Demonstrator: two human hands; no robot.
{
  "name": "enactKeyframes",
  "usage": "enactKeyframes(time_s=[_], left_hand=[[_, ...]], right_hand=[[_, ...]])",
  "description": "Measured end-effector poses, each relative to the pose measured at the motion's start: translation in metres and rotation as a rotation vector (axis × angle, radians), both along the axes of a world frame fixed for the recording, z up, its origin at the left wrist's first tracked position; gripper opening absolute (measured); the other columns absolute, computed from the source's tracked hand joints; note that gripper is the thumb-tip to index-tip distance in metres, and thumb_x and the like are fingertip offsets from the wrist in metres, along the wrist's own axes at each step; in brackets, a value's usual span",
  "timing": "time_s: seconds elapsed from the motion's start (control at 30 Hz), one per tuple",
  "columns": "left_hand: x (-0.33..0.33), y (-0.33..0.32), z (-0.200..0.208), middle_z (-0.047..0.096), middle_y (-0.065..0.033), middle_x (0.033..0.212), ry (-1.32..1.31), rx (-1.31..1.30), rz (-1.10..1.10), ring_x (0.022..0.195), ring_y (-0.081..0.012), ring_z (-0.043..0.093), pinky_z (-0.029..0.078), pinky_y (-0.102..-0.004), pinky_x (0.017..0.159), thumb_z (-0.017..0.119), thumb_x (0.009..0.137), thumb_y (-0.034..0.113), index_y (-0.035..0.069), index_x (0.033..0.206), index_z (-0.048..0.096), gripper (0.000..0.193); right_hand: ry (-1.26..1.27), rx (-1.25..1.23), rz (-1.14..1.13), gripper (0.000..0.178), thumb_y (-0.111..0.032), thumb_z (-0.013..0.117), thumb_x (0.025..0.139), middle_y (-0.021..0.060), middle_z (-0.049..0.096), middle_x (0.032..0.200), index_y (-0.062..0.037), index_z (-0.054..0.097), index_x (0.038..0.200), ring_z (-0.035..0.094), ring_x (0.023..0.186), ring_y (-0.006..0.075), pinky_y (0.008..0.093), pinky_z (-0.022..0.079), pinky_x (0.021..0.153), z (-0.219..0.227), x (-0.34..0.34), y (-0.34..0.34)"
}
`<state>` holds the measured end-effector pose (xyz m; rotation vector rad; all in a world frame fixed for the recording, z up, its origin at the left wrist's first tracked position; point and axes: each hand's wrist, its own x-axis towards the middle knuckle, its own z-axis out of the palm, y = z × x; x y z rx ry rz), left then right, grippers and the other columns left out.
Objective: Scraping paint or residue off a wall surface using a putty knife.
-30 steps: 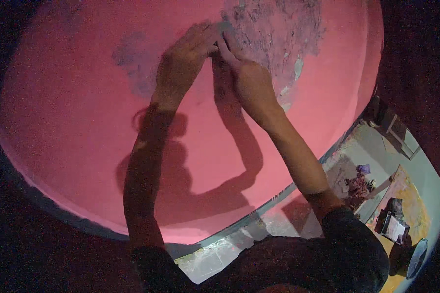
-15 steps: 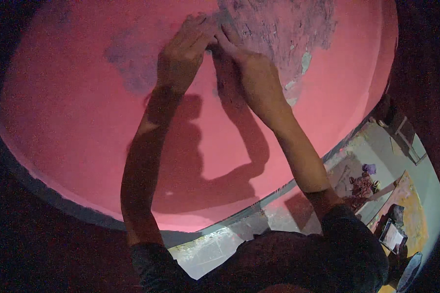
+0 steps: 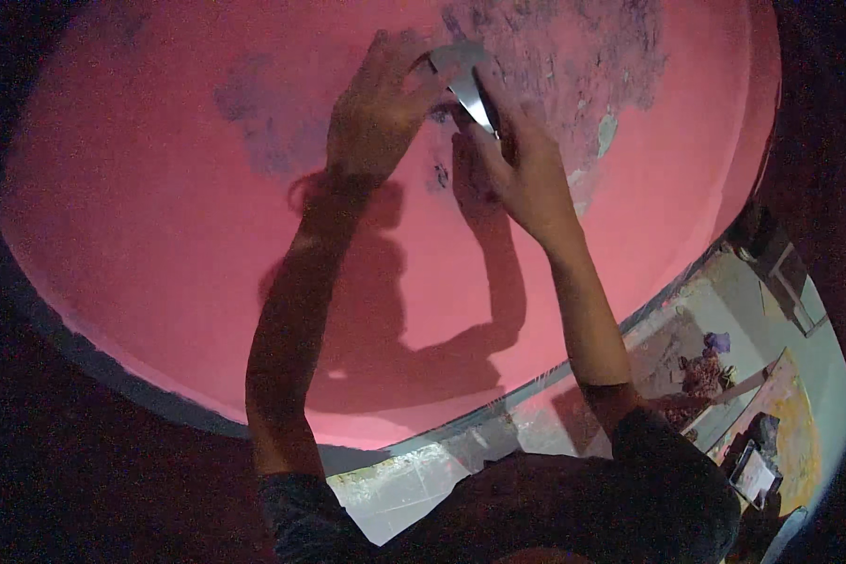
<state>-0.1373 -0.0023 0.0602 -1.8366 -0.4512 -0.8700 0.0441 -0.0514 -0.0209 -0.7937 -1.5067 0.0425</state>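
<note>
At upper centre of the frame, a scraper (image 3: pixel 468 83) is clamped by fingers of both the left hand (image 3: pixel 383 108) and right hand (image 3: pixel 522 164), its blade pressed flat against the pink wall (image 3: pixel 160 235) where paint is flaked.

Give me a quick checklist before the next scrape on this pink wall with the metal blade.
1. Both hands on the flat metal scraper blade: ok; left hand and right hand grip it.
2. Blade at the patch of flaking grey paint: ok.
3. Blade edge flat against the pink painted wall: cannot tell.
4. Lighting: not ok; arm shadows fall across the wall.
5. Floor below: not ok; cluttered floor.
</note>
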Motion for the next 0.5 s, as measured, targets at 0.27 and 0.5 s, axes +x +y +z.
enactKeyframes(time_s=[0.27,0.5], left_hand=[[0.004,-0.007,0.01,0.056,-0.0072,0.135,-0.095,0.071,0.078,0.137,-0.0368,0.044,0.029,-0.0663,0.115,0.077,0.075,0.037,0.03,0.119,0.073,0.045],[0.004,-0.002,0.01,0.049,-0.004,0.151,-0.084,0.08,0.166,0.143,-0.0401,0.037,0.022,-0.0683,0.116,0.073,0.083,0.038,0.032,0.12,0.073,0.038]], right_hand=[[0.045,-0.178,0.443,0.048,-0.017,0.047,0.106,0.005,0.062,0.076,-0.0195,0.042,0.154,0.058,0.056,0.0098,0.03,0.053,0.056,0.009,0.012,-0.003],[-0.032,-0.152,0.341,0.046,-0.017,0.047,0.105,0.0095,0.071,0.111,-0.0165,0.046,0.152,0.058,0.098,0.0094,0.0293,0.047,0.094,0.011,0.012,0.015]])
